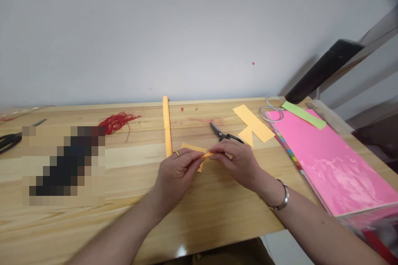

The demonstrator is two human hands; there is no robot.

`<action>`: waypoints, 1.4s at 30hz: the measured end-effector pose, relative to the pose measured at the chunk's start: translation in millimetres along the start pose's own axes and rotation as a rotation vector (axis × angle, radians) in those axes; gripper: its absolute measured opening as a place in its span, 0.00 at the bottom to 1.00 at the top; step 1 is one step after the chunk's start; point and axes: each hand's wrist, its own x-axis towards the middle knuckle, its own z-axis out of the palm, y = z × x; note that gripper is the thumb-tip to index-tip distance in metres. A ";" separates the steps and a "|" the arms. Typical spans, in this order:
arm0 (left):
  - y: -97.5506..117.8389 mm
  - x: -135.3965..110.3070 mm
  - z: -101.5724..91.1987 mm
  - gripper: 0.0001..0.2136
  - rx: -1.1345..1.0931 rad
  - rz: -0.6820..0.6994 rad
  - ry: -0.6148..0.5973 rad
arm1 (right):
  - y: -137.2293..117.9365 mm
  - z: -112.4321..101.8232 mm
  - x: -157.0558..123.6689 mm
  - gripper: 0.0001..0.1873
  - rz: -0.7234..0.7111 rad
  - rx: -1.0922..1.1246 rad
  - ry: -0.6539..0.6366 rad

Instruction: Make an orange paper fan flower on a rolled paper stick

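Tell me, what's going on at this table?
A person is working with both hands at a wooden table. The left hand and right hand together pinch a small orange paper piece between them. Black scissors lie just behind the right hand, a rolled orange tube lies beyond the left, and orange paper offcuts sit farther back. A pink paper stack lies at the right, a red thread tangle at the back left.

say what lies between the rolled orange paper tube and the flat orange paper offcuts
Small black-handled scissors, lying on the wooden table, in the head view.
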 end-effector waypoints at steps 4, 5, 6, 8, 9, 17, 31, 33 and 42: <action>0.0 -0.8 -0.1 0.06 0.004 0.000 -0.005 | 1.1 0.7 -0.8 0.05 0.003 -0.005 0.002; -0.3 -1.2 -0.2 0.07 0.004 0.000 -0.007 | 1.4 0.8 -0.9 0.06 0.003 -0.006 0.000; -0.5 -1.6 -0.2 0.07 0.004 -0.002 -0.011 | 1.6 0.8 -1.1 0.06 0.004 -0.008 -0.002; -0.9 -1.9 -0.3 0.07 0.007 -0.003 -0.017 | 1.8 0.6 -1.0 0.06 -0.001 -0.010 -0.008; -1.0 -1.9 -0.2 0.06 0.008 -0.002 -0.019 | 1.9 0.3 -0.9 0.06 -0.003 -0.009 -0.015; -0.1 -0.6 0.7 0.06 0.017 0.006 -0.014 | 1.6 -1.4 0.8 0.05 -0.007 -0.007 -0.061; -0.1 -0.4 0.1 0.06 0.017 0.013 -0.012 | 2.5 -2.0 0.2 0.07 -0.015 -0.026 -0.105; -0.4 -0.7 0.0 0.06 0.022 0.015 -0.013 | 2.3 -2.0 0.1 0.06 -0.008 -0.029 -0.110; 0.8 -0.6 -0.5 0.06 0.019 0.013 -0.023 | 1.5 -1.6 1.0 0.06 0.001 -0.039 -0.123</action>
